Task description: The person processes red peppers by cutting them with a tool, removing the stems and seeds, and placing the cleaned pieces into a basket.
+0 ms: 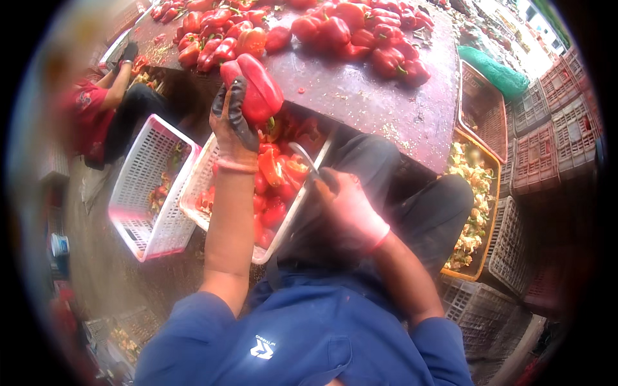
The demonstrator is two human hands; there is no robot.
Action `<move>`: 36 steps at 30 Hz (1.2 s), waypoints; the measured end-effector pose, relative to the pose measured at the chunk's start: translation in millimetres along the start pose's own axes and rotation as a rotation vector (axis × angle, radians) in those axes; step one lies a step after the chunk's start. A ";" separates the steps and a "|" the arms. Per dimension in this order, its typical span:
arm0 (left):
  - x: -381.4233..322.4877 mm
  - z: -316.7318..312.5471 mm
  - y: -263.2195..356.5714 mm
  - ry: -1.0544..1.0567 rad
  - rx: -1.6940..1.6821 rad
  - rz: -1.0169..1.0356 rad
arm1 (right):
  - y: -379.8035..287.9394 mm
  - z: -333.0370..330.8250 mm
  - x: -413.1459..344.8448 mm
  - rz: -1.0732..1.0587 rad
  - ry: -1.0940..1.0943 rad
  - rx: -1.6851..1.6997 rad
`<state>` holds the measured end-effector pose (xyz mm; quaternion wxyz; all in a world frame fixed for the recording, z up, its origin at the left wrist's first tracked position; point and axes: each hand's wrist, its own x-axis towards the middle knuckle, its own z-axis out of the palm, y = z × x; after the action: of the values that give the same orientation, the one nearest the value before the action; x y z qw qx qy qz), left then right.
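My gloved left hand [235, 120] grips a large red bell pepper [256, 91], its green stem end tilted down towards me. Below it stands a white plastic basket [285, 227] holding cut red pepper pieces [273, 166]. In my gloved right hand [345, 202] is a small knife with a curved metal blade [304, 155]. The blade points up and left over the basket's right side, apart from the held pepper. Whole red bell peppers [333, 36] lie heaped on the table [347, 108] in front of me.
A second white basket [154, 193] with scraps stands at the left. Right of my knees is a yellow crate [483, 260] full of pepper cores [466, 222]. Stacked crates [536, 164] line the right side. A co-worker in a red shirt [91, 111] sits at the upper left.
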<state>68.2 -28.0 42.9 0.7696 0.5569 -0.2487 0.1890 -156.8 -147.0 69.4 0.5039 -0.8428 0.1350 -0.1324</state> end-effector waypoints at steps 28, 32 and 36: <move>-105.8 -30.7 -13.7 -0.408 0.095 -0.364 | 28.7 11.5 59.2 0.370 -0.262 0.725; -98.6 -31.5 18.8 -0.579 -0.285 -0.663 | 25.8 3.1 57.8 0.356 -0.282 0.761; -95.2 -52.7 9.8 -0.547 -0.002 -0.546 | 28.2 8.8 59.3 0.394 -0.266 0.722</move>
<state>-4.9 23.9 -19.5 0.6972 0.6319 -0.2877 -0.1786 -101.3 -174.1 45.5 0.7953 -0.5801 0.1720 0.0373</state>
